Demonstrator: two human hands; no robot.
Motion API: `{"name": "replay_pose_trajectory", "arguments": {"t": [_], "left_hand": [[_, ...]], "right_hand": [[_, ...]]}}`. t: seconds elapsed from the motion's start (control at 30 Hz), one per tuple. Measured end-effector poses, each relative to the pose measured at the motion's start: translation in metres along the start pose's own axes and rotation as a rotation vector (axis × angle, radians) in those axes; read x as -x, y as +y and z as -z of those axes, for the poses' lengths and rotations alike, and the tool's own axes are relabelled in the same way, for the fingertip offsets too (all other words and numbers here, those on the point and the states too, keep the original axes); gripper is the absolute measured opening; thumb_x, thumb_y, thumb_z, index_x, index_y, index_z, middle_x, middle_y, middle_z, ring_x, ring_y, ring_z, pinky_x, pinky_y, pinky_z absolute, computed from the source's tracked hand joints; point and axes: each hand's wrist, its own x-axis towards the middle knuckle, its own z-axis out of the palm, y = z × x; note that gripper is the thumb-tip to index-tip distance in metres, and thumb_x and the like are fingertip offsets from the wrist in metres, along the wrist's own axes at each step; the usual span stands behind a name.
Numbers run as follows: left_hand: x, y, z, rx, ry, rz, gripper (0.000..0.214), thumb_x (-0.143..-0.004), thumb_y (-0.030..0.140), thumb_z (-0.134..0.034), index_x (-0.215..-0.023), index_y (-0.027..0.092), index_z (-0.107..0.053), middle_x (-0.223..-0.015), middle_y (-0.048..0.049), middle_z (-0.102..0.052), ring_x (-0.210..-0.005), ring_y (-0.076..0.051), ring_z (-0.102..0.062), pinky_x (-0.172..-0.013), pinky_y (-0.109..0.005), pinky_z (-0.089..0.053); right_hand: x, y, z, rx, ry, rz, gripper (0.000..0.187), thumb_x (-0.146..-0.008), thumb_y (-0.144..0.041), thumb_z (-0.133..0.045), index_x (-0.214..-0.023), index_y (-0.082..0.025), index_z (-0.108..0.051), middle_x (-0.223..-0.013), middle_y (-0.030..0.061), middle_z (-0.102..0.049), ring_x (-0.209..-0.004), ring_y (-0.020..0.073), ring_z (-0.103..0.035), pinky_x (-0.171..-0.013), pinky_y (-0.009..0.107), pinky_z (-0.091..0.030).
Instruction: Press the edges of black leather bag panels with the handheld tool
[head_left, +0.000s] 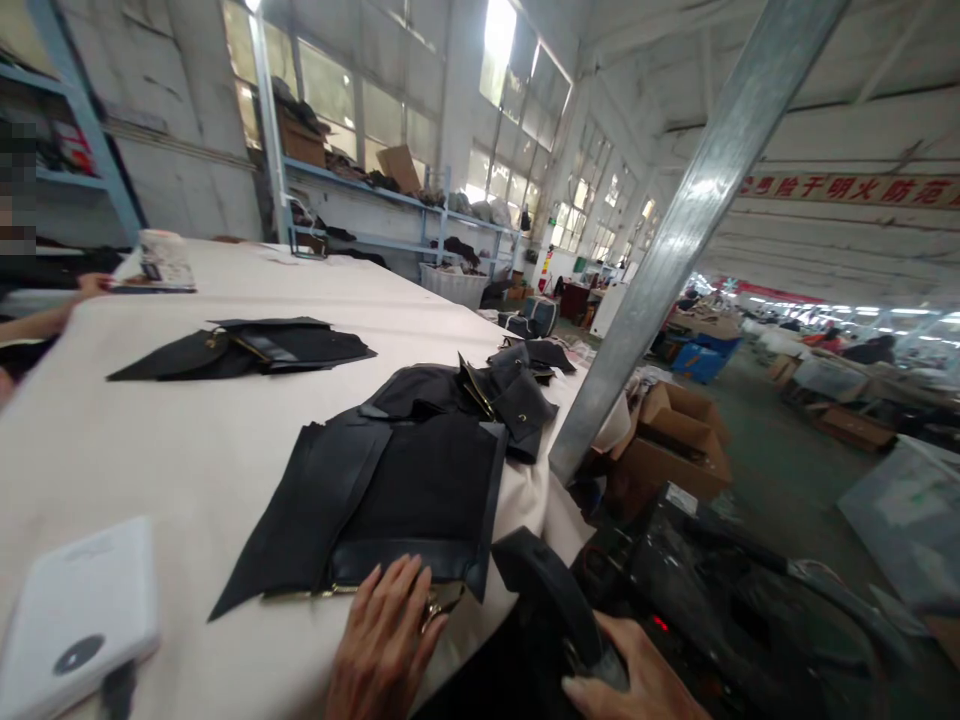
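My left hand [386,630] lies on the lower edge of a black bag panel [427,480], fingers stretched out flat. A gold-coloured zipper [304,595] runs along that edge, and a small metal fitting [431,608] shows beside my thumb. At the lower right, my right hand [637,670] is closed on a curved black handle [551,590]. Dark material hangs below the handle, partly cut off by the frame. Just beyond the panel, more black bag pieces [517,395] with gold-coloured trim lie heaped on the table's right side.
A pale cloth covers the table [187,470]. Another black piece [247,345] lies farther back, and a white power bank [86,610] sits at lower left. A metal post [675,260] rises by the right edge, near cardboard boxes [675,440]. Another person's hand [94,285] rests at far left.
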Motion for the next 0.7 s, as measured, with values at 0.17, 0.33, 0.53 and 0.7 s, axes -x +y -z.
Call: {"name": "replay_pose_trajectory", "arguments": {"t": [0.17, 0.33, 0.53, 0.7], "left_hand": [[-0.002, -0.005, -0.001, -0.010, 0.035, -0.076, 0.035, -0.077, 0.020, -0.067, -0.109, 0.007, -0.063, -0.109, -0.0158, -0.066, -0.105, -0.028, -0.058, -0.095, -0.045, -0.041], [-0.003, -0.012, -0.004, -0.034, 0.082, -0.129, 0.030, -0.076, 0.020, -0.066, -0.103, 0.006, -0.065, -0.102, -0.0162, -0.069, -0.099, -0.027, -0.061, -0.091, -0.044, -0.043], [0.000, -0.018, -0.010, -0.076, 0.037, -0.171, 0.034, -0.075, 0.026, -0.067, -0.105, 0.009, -0.064, -0.101, -0.0140, -0.070, -0.096, -0.026, -0.063, -0.088, -0.041, -0.044], [-0.003, -0.020, 0.001, -0.019, 0.030, -0.066, 0.024, -0.081, 0.032, -0.061, -0.099, 0.016, -0.062, -0.095, -0.0085, -0.069, -0.094, -0.021, -0.062, -0.085, -0.034, -0.046]], "right_hand": [[-0.011, -0.006, -0.005, 0.064, -0.024, -0.050, 0.036, -0.067, -0.036, -0.066, -0.099, -0.019, -0.066, -0.083, 0.0011, -0.066, -0.074, 0.0203, -0.060, -0.065, 0.025, -0.044], [-0.026, -0.017, -0.011, -0.013, -0.071, -0.030, 0.038, -0.070, -0.034, -0.064, -0.104, -0.017, -0.063, -0.087, 0.0016, -0.065, -0.077, 0.0196, -0.060, -0.066, 0.024, -0.044], [-0.042, -0.017, -0.010, -0.201, -0.039, -0.013, 0.036, -0.077, -0.040, -0.059, -0.099, -0.013, -0.061, -0.060, -0.0027, -0.059, -0.056, 0.0152, -0.058, -0.055, 0.023, -0.043], [-0.041, -0.023, -0.001, -0.149, 0.028, 0.010, 0.036, -0.075, -0.047, -0.059, -0.089, -0.014, -0.064, -0.064, -0.0006, -0.061, -0.064, 0.0181, -0.060, -0.063, 0.025, -0.047]]}}
